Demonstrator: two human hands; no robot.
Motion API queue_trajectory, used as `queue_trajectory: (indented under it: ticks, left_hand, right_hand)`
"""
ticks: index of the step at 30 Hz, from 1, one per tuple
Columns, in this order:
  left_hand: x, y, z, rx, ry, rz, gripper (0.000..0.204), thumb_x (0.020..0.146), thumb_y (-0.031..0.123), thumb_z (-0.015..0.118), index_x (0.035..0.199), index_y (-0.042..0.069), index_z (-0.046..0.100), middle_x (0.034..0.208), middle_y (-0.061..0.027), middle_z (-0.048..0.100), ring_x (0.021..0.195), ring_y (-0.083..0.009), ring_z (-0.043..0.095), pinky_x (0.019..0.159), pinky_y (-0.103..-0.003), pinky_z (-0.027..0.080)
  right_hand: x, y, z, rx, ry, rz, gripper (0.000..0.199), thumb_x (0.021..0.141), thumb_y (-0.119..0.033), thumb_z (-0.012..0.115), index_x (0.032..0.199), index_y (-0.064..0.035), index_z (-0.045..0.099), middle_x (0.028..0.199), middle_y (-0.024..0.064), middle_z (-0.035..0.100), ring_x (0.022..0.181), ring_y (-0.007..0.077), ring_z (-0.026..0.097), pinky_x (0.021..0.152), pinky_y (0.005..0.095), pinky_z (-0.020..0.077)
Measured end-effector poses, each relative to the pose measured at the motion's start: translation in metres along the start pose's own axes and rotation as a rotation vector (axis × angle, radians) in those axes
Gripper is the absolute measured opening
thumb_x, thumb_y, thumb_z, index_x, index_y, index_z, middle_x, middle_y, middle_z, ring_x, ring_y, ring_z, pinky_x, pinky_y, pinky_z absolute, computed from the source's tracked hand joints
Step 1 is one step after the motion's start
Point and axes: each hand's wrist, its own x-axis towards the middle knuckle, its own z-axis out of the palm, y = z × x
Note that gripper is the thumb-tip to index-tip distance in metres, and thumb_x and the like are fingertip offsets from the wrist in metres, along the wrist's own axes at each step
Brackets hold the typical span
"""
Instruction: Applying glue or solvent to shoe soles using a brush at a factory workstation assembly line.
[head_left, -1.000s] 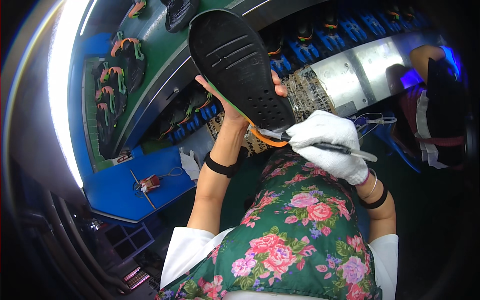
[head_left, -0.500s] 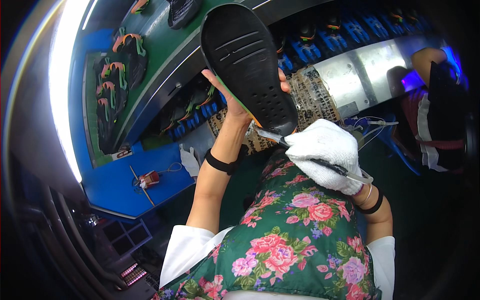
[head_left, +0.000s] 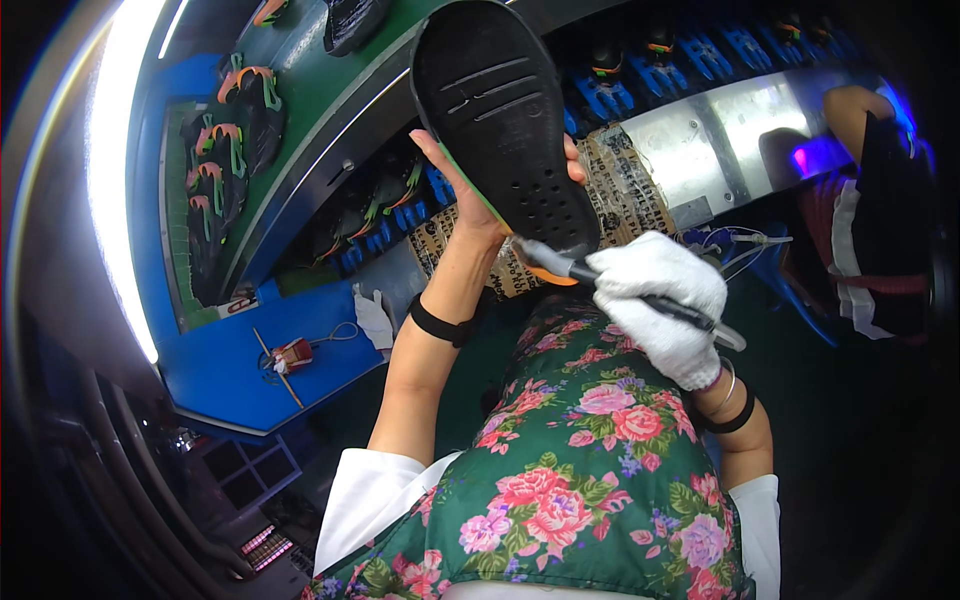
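Observation:
My bare left hand (head_left: 468, 195) is wrapped round a shoe (head_left: 495, 110). Its black underside faces me, with a few raised lines at the wide end and small holes toward the narrow end. Green and orange edging shows along its side. In a white knitted glove, my right hand (head_left: 665, 300) grips a dark-handled brush (head_left: 572, 268) with a pale hose at its back end. The brush tip lies against the narrow end of the shoe, over the orange edge. The right fingertips are hidden inside the glove's folds.
Cardboard wrapped in clear tape (head_left: 625, 180) covers part of a metal ledge (head_left: 710, 150) ahead. Shoes on blue holders (head_left: 655, 75) line up behind it. More shoes (head_left: 235, 150) lie on a green belt at left. A blue table (head_left: 215, 375) bears a small red pot. Someone's arm (head_left: 855, 125) shows at right.
The brush has swept along the shoe's narrow end, its tip now pressed nearer the underside. My right hand shifted slightly right, and the shoe tilted a little, showing more orange edge.

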Motion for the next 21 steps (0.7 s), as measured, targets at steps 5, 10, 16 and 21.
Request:
queue_trajectory:
  ticks: [5, 10, 16, 21]
  left_hand:
    - [-0.002, 0.009, 0.002, 0.105, -0.022, -0.051, 0.126, 0.056, 0.108, 0.034, 0.123, 0.004, 0.057, 0.102, -0.0184, 0.063, 0.087, -0.0301, 0.058, 0.086, -0.045, 0.045]
    - [0.0, 0.016, 0.007, 0.149, -0.012, -0.054, 0.126, 0.057, 0.108, 0.033, 0.123, 0.004, 0.057, 0.103, -0.0188, 0.064, 0.087, -0.03, 0.059, 0.083, -0.045, 0.046]
    - [0.001, 0.013, 0.017, 0.207, 0.03, -0.099, 0.128, 0.058, 0.108, 0.03, 0.128, 0.004, 0.055, 0.103, -0.02, 0.064, 0.085, -0.0305, 0.061, 0.082, -0.045, 0.047]
    - [0.003, 0.012, 0.011, 0.125, -0.071, -0.151, 0.129, 0.059, 0.108, 0.029, 0.132, 0.004, 0.053, 0.103, -0.0215, 0.064, 0.085, -0.0308, 0.061, 0.082, -0.047, 0.048]
  right_hand:
    - [-0.002, -0.002, -0.004, -0.129, 0.055, 0.022, 0.019, 0.074, 0.003, 0.077, 0.092, -0.0022, 0.075, 0.094, 0.0132, 0.075, 0.083, 0.0251, 0.072, 0.074, 0.034, 0.0565]
    - [0.002, -0.004, -0.004, -0.265, -0.081, -0.1, 0.021, 0.074, 0.001, 0.08, 0.094, -0.0049, 0.076, 0.095, 0.0099, 0.075, 0.082, 0.026, 0.071, 0.074, 0.0345, 0.0565]
    - [0.001, 0.008, -0.014, 0.16, -0.128, 0.087, 0.023, 0.074, 0.003, 0.079, 0.096, -0.0031, 0.076, 0.095, 0.0111, 0.076, 0.083, 0.0207, 0.072, 0.073, 0.034, 0.0561]
    - [0.008, 0.0, -0.008, -0.237, -0.233, -0.22, 0.023, 0.074, 0.0, 0.08, 0.096, -0.0064, 0.076, 0.097, 0.0112, 0.075, 0.081, 0.0256, 0.07, 0.072, 0.0347, 0.0554]
